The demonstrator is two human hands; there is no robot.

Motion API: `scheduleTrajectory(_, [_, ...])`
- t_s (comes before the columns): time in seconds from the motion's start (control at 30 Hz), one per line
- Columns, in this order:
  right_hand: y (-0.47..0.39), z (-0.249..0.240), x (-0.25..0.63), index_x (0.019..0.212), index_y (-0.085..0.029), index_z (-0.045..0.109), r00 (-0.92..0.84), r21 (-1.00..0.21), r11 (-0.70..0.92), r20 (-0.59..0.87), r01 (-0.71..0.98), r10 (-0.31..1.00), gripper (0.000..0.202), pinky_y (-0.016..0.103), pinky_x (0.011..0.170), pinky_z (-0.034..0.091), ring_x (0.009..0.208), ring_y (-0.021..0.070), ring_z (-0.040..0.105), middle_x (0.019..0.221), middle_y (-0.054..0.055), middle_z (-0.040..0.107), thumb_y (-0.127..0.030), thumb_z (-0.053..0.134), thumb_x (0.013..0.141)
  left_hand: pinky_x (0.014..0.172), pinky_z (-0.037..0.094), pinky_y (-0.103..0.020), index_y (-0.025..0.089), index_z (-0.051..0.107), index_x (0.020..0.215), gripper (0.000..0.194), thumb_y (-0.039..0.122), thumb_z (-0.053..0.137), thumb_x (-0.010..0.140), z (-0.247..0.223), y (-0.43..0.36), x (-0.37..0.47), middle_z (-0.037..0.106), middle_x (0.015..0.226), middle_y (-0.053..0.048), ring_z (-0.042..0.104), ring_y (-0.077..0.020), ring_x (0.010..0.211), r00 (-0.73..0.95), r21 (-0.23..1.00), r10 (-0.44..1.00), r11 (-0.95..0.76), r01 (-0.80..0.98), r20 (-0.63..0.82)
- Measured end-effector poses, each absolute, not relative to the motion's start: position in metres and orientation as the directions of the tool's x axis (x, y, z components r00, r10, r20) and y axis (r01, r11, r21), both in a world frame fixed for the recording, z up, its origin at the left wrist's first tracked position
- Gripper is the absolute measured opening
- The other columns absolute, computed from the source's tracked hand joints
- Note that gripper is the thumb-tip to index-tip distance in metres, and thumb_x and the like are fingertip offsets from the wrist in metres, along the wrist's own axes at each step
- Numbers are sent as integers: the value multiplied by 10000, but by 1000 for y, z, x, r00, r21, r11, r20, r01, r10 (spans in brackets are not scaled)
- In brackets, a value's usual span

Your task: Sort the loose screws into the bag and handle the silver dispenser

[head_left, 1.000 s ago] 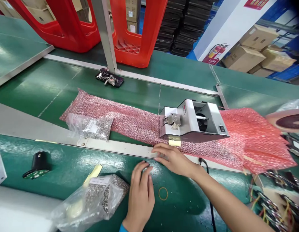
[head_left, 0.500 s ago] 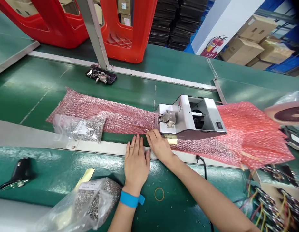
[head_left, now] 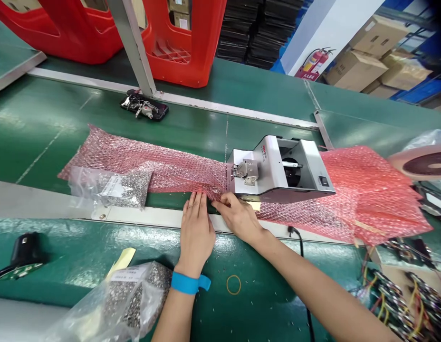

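My left hand, with a blue band on its wrist, lies flat. Its stretched fingertips touch the near edge of the pink bubble wrap. My right hand is curled beside it, thumb and fingers closed on the edge of the wrap, next to the machine's left end. What lies under those fingers is partly hidden. A white and grey machine with a metal bracket on top and a black switch rests on the wrap. To the left, a clear bag of small metal parts lies partly over the sheet.
A larger bag of metal parts is at the near left, beyond it a black rounded part. A rubber band and a black cable lie nearby. Keys and a phone are farther back. Wire bundles sit at right.
My left fingertips have moved up onto the edge of the wrap, which now bunches beside them. My right hand has shifted slightly, still at the edge. The view has moved a little.
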State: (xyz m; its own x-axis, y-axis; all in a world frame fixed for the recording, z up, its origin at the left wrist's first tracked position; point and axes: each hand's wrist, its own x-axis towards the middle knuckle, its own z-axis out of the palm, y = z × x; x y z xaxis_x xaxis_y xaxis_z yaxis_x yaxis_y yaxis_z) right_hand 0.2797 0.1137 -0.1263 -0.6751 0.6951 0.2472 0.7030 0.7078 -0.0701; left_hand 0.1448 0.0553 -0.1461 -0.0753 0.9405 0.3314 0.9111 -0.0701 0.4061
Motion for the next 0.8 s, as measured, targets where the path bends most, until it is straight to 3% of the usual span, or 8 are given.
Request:
scheduleTrajectory(0.1, [113,-129,276,1022,-238,644,-621,-32,644,228,765,750,239,227,443,234,590,72,484,858,4,558,-208,421,944,1140,269,-485,27,365,1365,517,80,367,851,-145,61,143,411,1422,-145,290,-249,1369,-98,440,940,-59,896,325])
scheduleTrajectory(0.2, [114,-128,271,987,-229,651,-575,-31,590,191,807,796,216,266,439,190,609,73,510,886,-5,597,-261,441,952,1139,255,-496,-7,420,1318,486,84,376,843,-146,65,139,442,1383,-185,300,-285,1357,-239,490,907,41,871,348])
scheduleTrajectory(0.33, [113,-123,263,957,-235,642,-517,-27,521,90,853,851,210,283,448,189,669,94,562,918,-16,616,-272,435,957,1110,300,-479,-28,475,1269,447,111,400,851,-146,70,130,444,1349,-234,346,-322,1313,-470,557,811,225,799,348])
scheduleTrajectory(0.6, [111,-111,249,1028,-206,585,-471,103,476,-65,874,880,256,274,425,210,649,142,595,1073,61,577,-208,337,963,976,430,-466,87,622,1112,328,168,549,803,-141,85,112,560,1158,-161,504,-296,1085,-586,610,754,323,724,297])
scheduleTrajectory(0.7, [113,-114,250,1046,-189,572,-511,124,513,-52,849,858,276,274,431,246,624,135,587,1093,83,563,-185,308,965,920,473,-427,84,659,1057,289,185,562,805,-143,90,107,588,1075,-151,566,-262,966,-595,640,755,317,700,276])
scheduleTrajectory(0.8, [106,-116,259,1020,-166,584,-554,71,552,23,831,832,298,276,458,293,643,127,574,1014,82,568,-188,290,979,876,494,-408,84,693,976,238,196,575,804,-146,94,105,624,987,-142,593,-247,873,-586,657,766,300,691,266])
